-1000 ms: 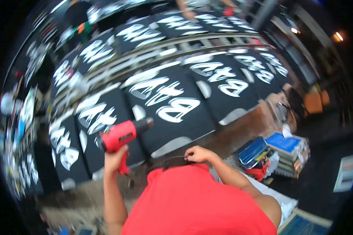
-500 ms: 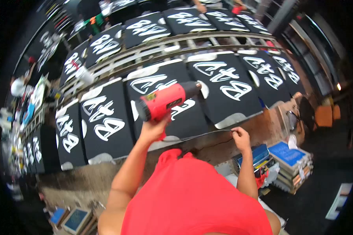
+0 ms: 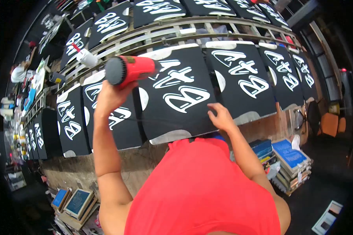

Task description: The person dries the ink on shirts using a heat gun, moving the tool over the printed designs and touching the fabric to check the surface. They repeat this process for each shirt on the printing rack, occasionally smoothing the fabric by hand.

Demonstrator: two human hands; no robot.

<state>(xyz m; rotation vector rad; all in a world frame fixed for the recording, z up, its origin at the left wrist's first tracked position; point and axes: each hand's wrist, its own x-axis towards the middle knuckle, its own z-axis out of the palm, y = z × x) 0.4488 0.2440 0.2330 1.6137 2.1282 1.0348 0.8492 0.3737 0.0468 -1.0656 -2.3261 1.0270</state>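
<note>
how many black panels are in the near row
6 clear ones: first panel at left, second panel partly behind the left arm, third panel by the right hand, then fourth panel, fifth panel, sixth panel rightward. More may be hidden far left.

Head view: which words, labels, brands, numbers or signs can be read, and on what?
"B", in white, on the black panels; the letters beside it are too stylised to read surely.
Red heat gun: dark label too small to read.
Blue-topped frame: too small to read.
</note>
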